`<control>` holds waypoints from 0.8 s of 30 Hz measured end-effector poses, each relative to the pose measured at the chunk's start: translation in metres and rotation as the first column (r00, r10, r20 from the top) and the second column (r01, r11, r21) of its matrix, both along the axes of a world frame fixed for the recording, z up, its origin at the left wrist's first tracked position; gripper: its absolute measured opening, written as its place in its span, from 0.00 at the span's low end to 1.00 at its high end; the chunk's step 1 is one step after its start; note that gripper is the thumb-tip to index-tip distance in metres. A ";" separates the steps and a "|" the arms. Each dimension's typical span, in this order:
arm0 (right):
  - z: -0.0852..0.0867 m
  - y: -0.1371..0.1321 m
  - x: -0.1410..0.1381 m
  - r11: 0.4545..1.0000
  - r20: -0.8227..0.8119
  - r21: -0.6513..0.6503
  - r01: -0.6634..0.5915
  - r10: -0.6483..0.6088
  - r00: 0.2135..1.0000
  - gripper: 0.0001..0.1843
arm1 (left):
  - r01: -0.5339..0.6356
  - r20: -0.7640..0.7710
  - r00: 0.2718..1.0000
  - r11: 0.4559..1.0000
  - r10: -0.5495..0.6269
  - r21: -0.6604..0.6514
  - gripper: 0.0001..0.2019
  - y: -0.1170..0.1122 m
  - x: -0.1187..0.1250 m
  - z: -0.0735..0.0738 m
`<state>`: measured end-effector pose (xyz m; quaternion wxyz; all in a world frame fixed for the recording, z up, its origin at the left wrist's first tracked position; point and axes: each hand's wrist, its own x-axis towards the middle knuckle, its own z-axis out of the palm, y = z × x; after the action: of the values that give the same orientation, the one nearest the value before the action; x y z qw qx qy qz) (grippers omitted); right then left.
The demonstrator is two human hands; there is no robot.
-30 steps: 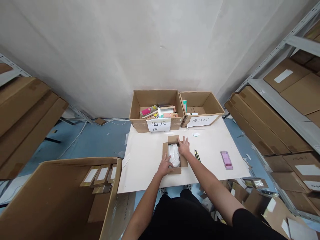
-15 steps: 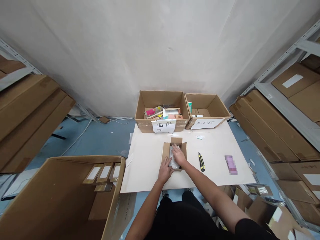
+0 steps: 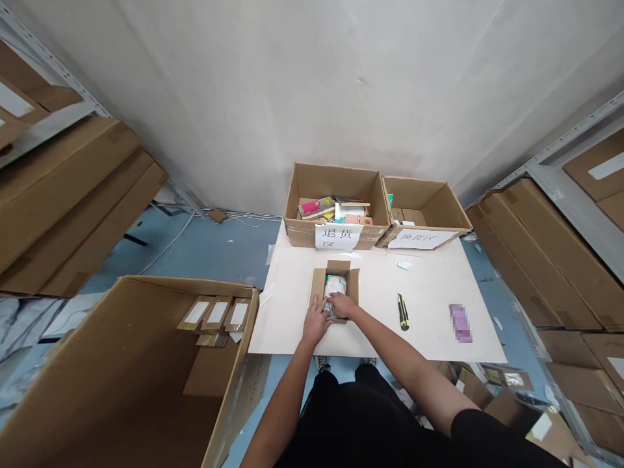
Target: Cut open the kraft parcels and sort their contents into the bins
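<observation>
A small open cardboard box [image 3: 318, 281] stands on the white table with its flaps spread. Inside lies a packet in clear wrapping [image 3: 336, 285], its upper end showing green, white and a little pink. My left hand [image 3: 316, 321] is closed over the box's near left side, thumb towards the opening. Reaching in from the right, my right hand [image 3: 343, 305] has its fingers bent against the packet's wrapping; the fingertips are partly hidden. To the right lies a black and yellow box cutter [image 3: 403, 312].
Behind stand two larger cardboard boxes with paper signs: the left carton [image 3: 299, 233] holds books, the right carton [image 3: 448, 218] a few items. A purple, blurred item [image 3: 461, 323] lies on the table's right [image 3: 429, 344]. A big carton [image 3: 121, 364] with small boxes stands at left.
My right hand has drawn back from the middle of the packet towards its near end, baring the green and white end. My left hand stays at the box. The view has shifted.
</observation>
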<state>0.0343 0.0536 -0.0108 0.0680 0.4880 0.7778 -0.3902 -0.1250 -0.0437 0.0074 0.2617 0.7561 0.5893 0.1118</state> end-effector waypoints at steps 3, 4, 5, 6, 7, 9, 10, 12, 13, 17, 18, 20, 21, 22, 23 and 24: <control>-0.001 -0.005 0.015 0.995 -0.167 -0.066 0.073 -0.083 0.983 0.30 | 0.032 0.003 0.999 0.998 -0.032 -0.048 0.17 0.004 0.006 -0.002; -0.001 -0.006 0.020 0.989 -0.188 -0.083 0.123 -0.137 0.973 0.28 | 0.038 0.005 0.999 0.998 -0.038 -0.058 0.20 0.005 0.009 -0.003; -0.001 -0.007 0.024 0.977 -0.192 -0.098 0.188 -0.204 0.960 0.27 | 0.043 0.005 0.999 0.997 -0.043 -0.065 0.22 0.006 0.012 -0.005; -0.001 -0.006 0.028 0.959 -0.186 -0.112 0.262 -0.279 0.942 0.27 | 0.048 0.004 0.999 0.997 -0.048 -0.067 0.25 0.006 0.014 -0.006; 0.000 -0.005 0.030 0.933 -0.176 -0.125 0.336 -0.354 0.918 0.28 | 0.056 0.000 0.998 0.996 -0.057 -0.065 0.28 0.006 0.016 -0.008; 0.002 -0.001 0.032 0.890 -0.166 -0.130 0.437 -0.454 0.876 0.29 | 0.089 -0.013 0.996 0.995 -0.089 -0.048 0.31 0.005 0.018 -0.011; 0.004 0.002 0.031 0.886 -0.164 -0.103 0.453 -0.464 0.870 0.29 | 0.109 -0.024 0.994 0.993 -0.110 -0.038 0.31 0.005 0.018 -0.013; 0.007 0.010 0.025 0.900 -0.147 0.034 0.435 -0.426 0.893 0.27 | 0.145 -0.050 0.988 0.989 -0.146 -0.023 0.29 0.004 0.017 -0.015; 0.008 0.015 0.021 0.901 -0.132 0.118 0.418 -0.403 0.905 0.25 | 0.153 -0.061 0.986 0.988 -0.154 -0.020 0.27 0.003 0.016 -0.016; 0.010 0.037 -0.002 0.875 -0.043 0.264 0.406 -0.410 0.911 0.22 | 0.148 -0.059 0.987 0.989 -0.147 0.003 0.19 0.002 0.013 -0.021; 0.010 0.042 -0.008 0.877 0.006 0.253 0.408 -0.424 0.906 0.21 | 0.148 -0.051 0.988 0.989 -0.147 0.012 0.18 0.002 0.013 -0.023; 0.009 0.051 -0.020 0.885 0.125 0.221 0.410 -0.443 0.888 0.22 | 0.149 -0.039 0.988 0.988 -0.148 0.025 0.16 0.001 0.012 -0.025; 0.008 0.054 -0.024 0.888 0.171 0.203 0.413 -0.447 0.878 0.22 | 0.147 -0.036 0.989 0.989 -0.146 0.025 0.16 0.001 0.011 -0.027; 0.007 0.057 -0.028 0.889 0.196 0.189 0.417 -0.450 0.871 0.22 | 0.140 -0.035 0.990 0.990 -0.139 0.026 0.15 0.000 0.010 -0.028; 0.007 0.058 -0.031 0.888 0.206 0.187 0.420 -0.454 0.867 0.22 | 0.130 -0.034 0.991 0.991 -0.129 0.030 0.15 -0.001 0.009 -0.029; 0.007 0.059 -0.033 0.885 0.203 0.196 0.423 -0.459 0.865 0.22 | 0.116 -0.033 0.993 0.992 -0.115 0.040 0.14 -0.003 0.009 -0.030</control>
<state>0.0014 0.1121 -0.0040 0.0363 0.7009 0.6572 -0.2749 -0.1163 -0.0468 -0.0230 0.2426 0.7960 0.5459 0.0973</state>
